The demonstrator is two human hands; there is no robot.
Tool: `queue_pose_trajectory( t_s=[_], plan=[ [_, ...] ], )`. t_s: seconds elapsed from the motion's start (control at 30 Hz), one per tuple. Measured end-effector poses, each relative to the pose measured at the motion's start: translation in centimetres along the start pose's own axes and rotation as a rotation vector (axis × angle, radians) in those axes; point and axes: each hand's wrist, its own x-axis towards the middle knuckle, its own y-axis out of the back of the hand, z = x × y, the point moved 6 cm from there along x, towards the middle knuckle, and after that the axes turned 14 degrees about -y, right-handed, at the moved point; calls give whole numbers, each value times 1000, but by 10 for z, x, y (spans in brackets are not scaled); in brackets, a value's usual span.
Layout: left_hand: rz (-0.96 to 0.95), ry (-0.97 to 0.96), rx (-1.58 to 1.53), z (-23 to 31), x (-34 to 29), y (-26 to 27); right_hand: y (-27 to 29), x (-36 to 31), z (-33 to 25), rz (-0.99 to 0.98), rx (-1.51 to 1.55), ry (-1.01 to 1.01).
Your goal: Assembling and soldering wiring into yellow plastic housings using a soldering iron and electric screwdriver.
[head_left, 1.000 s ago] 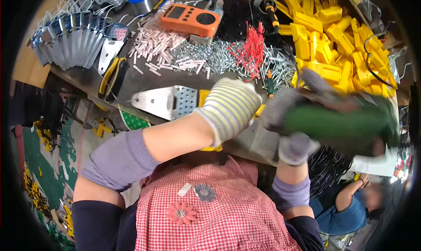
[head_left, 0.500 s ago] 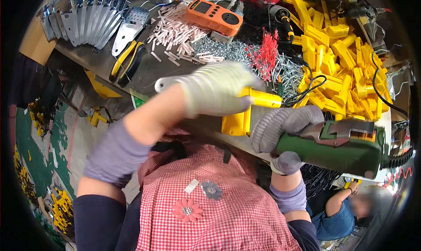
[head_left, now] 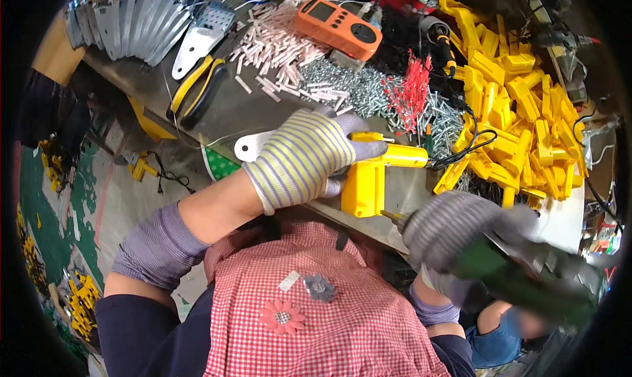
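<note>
In its yellow-and-grey striped glove, my left hand (head_left: 309,154) grips a yellow plastic housing (head_left: 361,191) with a short round handle pointing right, over the bench's front edge. A pale metal plate (head_left: 247,148) with a round hole shows on the far side of that wrist; how it joins the housing is hidden by the hand. My right hand (head_left: 454,229), in a grey glove, is closed around a green electric screwdriver (head_left: 526,278), blurred by motion. The screwdriver's bit (head_left: 394,215) points left, with its tip at or very close to the housing's lower right side.
Yellow plastic parts (head_left: 520,107) are heaped at the right. Loose screws (head_left: 355,84), red-ended wires (head_left: 413,90), white tubes (head_left: 280,41) and an orange meter (head_left: 339,28) lie behind. Yellow-black pliers (head_left: 197,90) and fanned metal plates (head_left: 131,21) occupy the left. Another person (head_left: 497,337) sits at lower right.
My left hand has settled on the yellow housing after a blurred movement. The screwdriver's rear has swung down and toward me, and its bit now shows beside the housing.
</note>
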Motion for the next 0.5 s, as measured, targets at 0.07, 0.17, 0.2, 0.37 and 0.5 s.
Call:
queue_pose_trajectory(
  t_s=[0.07, 0.17, 0.2, 0.37, 0.5],
  plan=[
    [-33, -2, 24, 12, -4, -2, -20, 7, 1, 275, 21, 33],
    [-34, -12, 38, 6, -5, -1, -30, 11, 16, 899, 0, 124],
    [-28, -4, 38, 4, -3, -2, -28, 8, 21, 891, 0, 120],
    [11, 1, 10, 7, -4, 1, -25, 6, 30, 737, 351, 201],
    [-2, 3, 42, 5, -3, 0, -25, 16, 23, 695, 13, 213]
  ],
)
